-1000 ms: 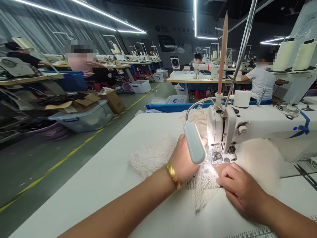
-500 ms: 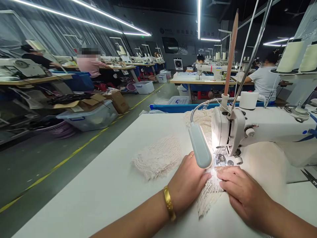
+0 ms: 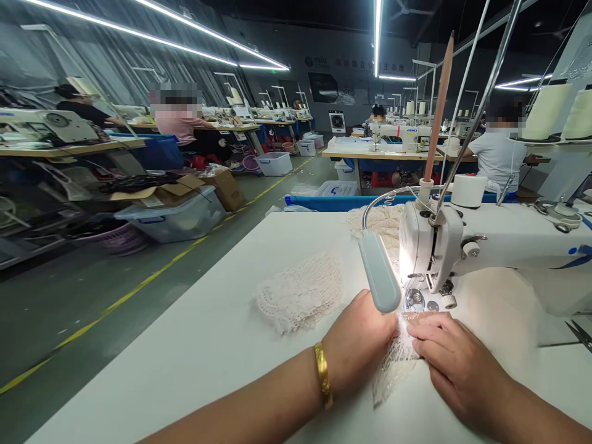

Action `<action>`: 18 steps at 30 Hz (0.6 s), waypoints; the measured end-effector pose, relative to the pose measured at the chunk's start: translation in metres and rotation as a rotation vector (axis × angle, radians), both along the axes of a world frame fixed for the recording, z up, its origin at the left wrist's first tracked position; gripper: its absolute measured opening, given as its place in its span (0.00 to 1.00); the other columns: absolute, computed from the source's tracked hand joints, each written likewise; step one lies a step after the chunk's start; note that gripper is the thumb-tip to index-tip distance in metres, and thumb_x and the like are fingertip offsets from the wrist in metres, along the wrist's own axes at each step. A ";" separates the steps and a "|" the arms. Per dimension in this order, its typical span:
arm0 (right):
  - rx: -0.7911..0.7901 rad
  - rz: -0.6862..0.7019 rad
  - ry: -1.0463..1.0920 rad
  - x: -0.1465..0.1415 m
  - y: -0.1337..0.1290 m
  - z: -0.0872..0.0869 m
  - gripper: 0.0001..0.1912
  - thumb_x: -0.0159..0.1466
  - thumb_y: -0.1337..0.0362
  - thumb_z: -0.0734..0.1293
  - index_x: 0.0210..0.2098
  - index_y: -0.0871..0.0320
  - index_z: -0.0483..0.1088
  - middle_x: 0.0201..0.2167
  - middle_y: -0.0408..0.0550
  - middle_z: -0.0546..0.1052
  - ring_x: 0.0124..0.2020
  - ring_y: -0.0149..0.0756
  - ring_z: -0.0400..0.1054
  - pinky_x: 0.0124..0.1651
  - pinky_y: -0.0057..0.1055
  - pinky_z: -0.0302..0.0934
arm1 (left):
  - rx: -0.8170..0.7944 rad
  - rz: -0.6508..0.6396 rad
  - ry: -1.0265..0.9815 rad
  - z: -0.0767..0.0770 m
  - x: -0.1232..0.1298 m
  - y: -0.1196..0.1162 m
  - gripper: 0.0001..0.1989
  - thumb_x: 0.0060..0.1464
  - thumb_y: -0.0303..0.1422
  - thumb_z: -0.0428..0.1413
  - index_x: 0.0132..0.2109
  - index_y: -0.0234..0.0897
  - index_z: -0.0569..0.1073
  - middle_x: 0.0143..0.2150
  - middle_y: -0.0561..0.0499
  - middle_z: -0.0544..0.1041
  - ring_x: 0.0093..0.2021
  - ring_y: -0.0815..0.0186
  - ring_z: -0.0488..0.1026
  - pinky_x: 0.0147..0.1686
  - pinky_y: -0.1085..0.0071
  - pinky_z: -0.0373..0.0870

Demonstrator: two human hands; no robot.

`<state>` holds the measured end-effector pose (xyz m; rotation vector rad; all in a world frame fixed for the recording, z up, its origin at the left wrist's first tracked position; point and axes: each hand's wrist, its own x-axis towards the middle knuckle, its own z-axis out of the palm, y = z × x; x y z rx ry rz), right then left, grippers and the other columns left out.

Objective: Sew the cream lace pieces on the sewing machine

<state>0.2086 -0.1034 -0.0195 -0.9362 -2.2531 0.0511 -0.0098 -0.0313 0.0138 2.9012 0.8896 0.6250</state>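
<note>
A narrow piece of cream lace [image 3: 393, 364] lies on the table just in front of the sewing machine [image 3: 430, 246]. My left hand [image 3: 363, 339], with a gold bangle at its wrist, is closed at the lace's left edge; the lamp partly covers its fingers. From the right, my right hand [image 3: 456, 351] presses bent fingers together on the lace, beside a small brownish strip [image 3: 414, 318] near the presser foot. Another folded lace piece [image 3: 303, 293] rests to the left of my left hand.
A grey-green lamp head [image 3: 380, 271] hangs low over my left fingers. Scissors [image 3: 579, 335] lie at the right edge, and more lace [image 3: 377, 222] is heaped behind the lamp. Thread cones [image 3: 548, 111] stand upper right. Co-workers sit at machines beyond the table.
My left hand has turned slightly and its thumb has drawn in against the lace. The right hand stays nearly in place. The whole view has shifted a little.
</note>
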 end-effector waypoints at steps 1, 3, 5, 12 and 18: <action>-0.001 0.002 0.000 0.000 0.000 -0.001 0.22 0.63 0.82 0.59 0.51 0.61 0.71 0.52 0.53 0.79 0.54 0.47 0.69 0.55 0.46 0.73 | 0.003 0.006 0.007 0.000 -0.001 -0.001 0.13 0.58 0.20 0.51 0.27 0.38 0.64 0.36 0.48 0.77 0.35 0.61 0.72 0.32 0.66 0.65; -0.004 0.002 -0.002 0.000 0.000 -0.001 0.22 0.62 0.82 0.59 0.51 0.60 0.71 0.53 0.53 0.79 0.55 0.47 0.69 0.56 0.47 0.72 | -0.015 0.029 0.026 -0.001 -0.003 -0.004 0.13 0.58 0.21 0.53 0.27 0.37 0.65 0.35 0.48 0.77 0.34 0.62 0.72 0.32 0.66 0.65; -0.009 0.001 -0.004 0.000 0.000 -0.001 0.22 0.62 0.83 0.59 0.50 0.60 0.71 0.54 0.53 0.79 0.55 0.47 0.68 0.55 0.47 0.72 | -0.041 0.045 0.042 -0.003 -0.006 -0.006 0.12 0.59 0.22 0.55 0.28 0.36 0.66 0.35 0.48 0.77 0.34 0.62 0.73 0.31 0.67 0.65; 0.003 0.010 -0.016 -0.002 0.000 0.003 0.22 0.61 0.83 0.58 0.49 0.59 0.70 0.52 0.53 0.79 0.55 0.47 0.69 0.55 0.46 0.72 | -0.031 0.115 0.031 0.006 0.000 0.013 0.09 0.64 0.26 0.51 0.33 0.38 0.68 0.35 0.50 0.73 0.33 0.62 0.68 0.35 0.65 0.65; 0.002 0.010 -0.016 -0.002 0.001 0.004 0.22 0.61 0.82 0.59 0.49 0.59 0.71 0.51 0.52 0.79 0.53 0.46 0.70 0.54 0.45 0.72 | -0.116 0.063 0.149 0.011 0.005 0.040 0.09 0.61 0.29 0.53 0.31 0.37 0.68 0.33 0.49 0.73 0.37 0.59 0.69 0.40 0.63 0.65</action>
